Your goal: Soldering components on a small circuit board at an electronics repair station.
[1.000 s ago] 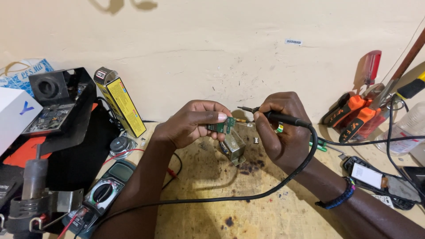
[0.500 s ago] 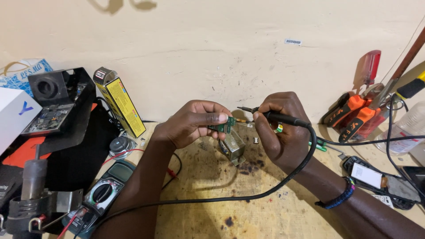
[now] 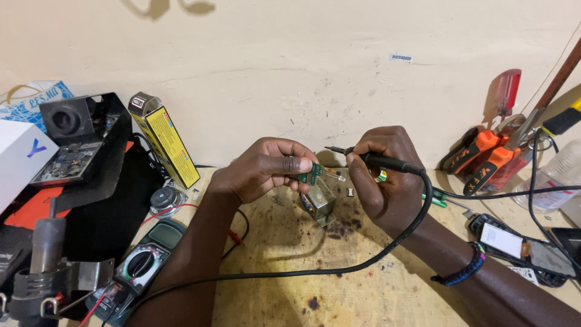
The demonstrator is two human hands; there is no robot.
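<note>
Board [image 3: 313, 174], small and green, sits pinched in the left hand's [image 3: 263, 169] fingertips above the stained bench [image 3: 339, 278], the right hand [image 3: 381, 181] gripping a soldering iron [image 3: 378, 160] just beside it, a metal block [image 3: 321, 204] beneath, multimeter [image 3: 142, 263] left, yellow box [image 3: 166, 142] behind, orange pliers [image 3: 490, 160] right.

My table [image 3: 339, 284] is a scorched, stained wooden surface. Landmark: the small metal block [image 3: 319, 206] at its centre. Left of it lie a multimeter [image 3: 142, 266] and a yellow box [image 3: 166, 142]. Right of it lie orange-handled pliers [image 3: 484, 160] and a phone [image 3: 514, 245].
</note>
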